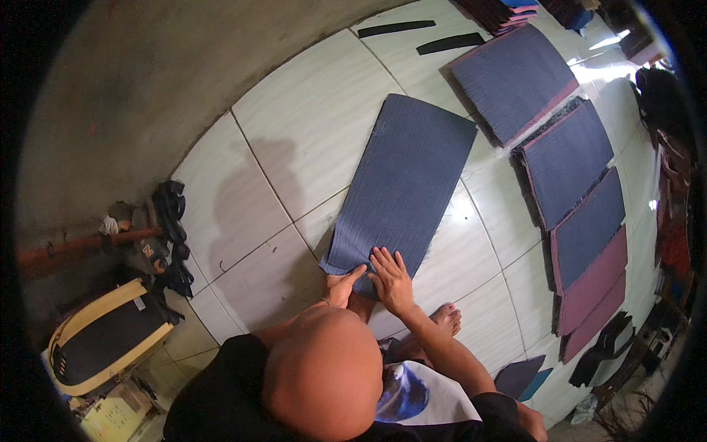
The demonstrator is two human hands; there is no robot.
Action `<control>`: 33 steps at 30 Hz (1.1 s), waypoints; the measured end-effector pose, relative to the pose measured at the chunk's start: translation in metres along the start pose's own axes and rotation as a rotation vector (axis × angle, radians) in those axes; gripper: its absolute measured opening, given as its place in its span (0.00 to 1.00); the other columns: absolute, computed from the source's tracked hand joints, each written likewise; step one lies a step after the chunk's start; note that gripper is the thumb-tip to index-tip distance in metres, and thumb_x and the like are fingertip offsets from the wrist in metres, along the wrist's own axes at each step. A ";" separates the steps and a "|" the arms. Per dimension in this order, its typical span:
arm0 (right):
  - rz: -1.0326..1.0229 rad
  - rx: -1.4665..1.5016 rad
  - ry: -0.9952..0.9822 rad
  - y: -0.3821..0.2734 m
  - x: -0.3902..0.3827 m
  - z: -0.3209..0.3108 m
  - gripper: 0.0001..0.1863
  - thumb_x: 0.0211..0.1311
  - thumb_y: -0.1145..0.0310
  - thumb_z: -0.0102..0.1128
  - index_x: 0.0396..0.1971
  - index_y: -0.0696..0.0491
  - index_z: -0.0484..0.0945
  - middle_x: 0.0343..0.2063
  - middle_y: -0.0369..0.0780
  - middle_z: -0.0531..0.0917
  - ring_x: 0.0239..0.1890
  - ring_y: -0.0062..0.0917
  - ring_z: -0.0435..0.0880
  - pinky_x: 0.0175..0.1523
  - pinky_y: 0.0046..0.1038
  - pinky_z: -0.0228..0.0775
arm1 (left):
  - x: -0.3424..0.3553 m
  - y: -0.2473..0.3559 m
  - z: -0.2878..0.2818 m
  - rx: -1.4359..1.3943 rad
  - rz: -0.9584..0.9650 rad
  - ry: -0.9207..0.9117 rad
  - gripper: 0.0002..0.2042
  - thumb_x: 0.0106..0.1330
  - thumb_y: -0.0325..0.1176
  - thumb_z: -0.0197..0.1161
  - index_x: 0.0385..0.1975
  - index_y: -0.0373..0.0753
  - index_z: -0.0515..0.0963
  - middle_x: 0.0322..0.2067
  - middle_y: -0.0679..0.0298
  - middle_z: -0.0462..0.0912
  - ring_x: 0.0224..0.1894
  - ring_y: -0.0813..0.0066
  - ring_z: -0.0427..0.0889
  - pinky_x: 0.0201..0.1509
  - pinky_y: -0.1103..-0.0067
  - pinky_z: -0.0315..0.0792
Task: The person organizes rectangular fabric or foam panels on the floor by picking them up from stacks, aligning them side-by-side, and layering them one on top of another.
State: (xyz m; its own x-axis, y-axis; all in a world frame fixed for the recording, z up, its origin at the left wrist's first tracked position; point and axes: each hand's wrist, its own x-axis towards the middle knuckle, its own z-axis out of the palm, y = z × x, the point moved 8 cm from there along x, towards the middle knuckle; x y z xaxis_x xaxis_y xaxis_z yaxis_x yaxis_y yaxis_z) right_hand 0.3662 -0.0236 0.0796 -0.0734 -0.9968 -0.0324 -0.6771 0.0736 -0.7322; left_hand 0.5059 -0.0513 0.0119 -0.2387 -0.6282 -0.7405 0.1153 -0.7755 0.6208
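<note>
A stack of dark blue-grey ribbed sheets [412,162] lies on the tiled floor in front of me, its near end close to my feet. My left hand [340,289] is at the near left corner, thumb on top and the other fingers out of sight at the edge, gripping the sheet there. Flat on the near end rests my right hand [392,282], its fingers apart and pointing away from me. The near corner looks slightly bent up. My bent knee [324,376] hides part of my left forearm.
At the right, piles of ribbed sheets [515,81] with maroon undersides run in a row. Two black strips [398,28] lie near the wall. A yellow-rimmed black tray-like object [110,335] and black curled pieces [173,228] are at the left. My bare foot [447,320] is beside the stack.
</note>
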 end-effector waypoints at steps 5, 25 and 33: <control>0.599 0.529 -0.183 0.063 0.038 -0.086 0.20 0.70 0.57 0.52 0.41 0.60 0.81 0.35 0.45 0.84 0.37 0.23 0.80 0.45 0.29 0.71 | -0.003 0.013 -0.001 0.068 0.062 0.080 0.24 0.59 0.30 0.69 0.55 0.33 0.72 0.54 0.58 0.74 0.57 0.66 0.71 0.62 0.70 0.63; 0.506 -0.683 1.069 0.064 -0.329 -0.742 0.16 0.69 0.75 0.50 0.53 0.51 0.79 0.49 0.37 0.83 0.52 0.22 0.79 0.58 0.25 0.68 | 0.023 -0.010 -0.050 0.220 -0.187 0.113 0.27 0.63 0.39 0.67 0.59 0.36 0.67 0.58 0.60 0.73 0.56 0.65 0.73 0.61 0.69 0.68; 0.738 -0.328 0.836 0.275 -0.406 -0.541 0.19 0.65 0.74 0.53 0.56 0.46 0.76 0.56 0.42 0.78 0.64 0.34 0.70 0.73 0.37 0.47 | 0.016 -0.001 -0.035 0.239 -0.134 0.077 0.27 0.63 0.37 0.67 0.60 0.37 0.67 0.57 0.60 0.74 0.56 0.66 0.73 0.62 0.70 0.68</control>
State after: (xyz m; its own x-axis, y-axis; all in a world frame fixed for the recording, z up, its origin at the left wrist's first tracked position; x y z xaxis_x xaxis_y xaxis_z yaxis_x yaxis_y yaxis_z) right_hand -0.1866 0.4182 0.2599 -0.9066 -0.3857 0.1709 -0.4166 0.7545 -0.5071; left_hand 0.5357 -0.0625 -0.0100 -0.1613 -0.5312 -0.8318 -0.1451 -0.8209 0.5524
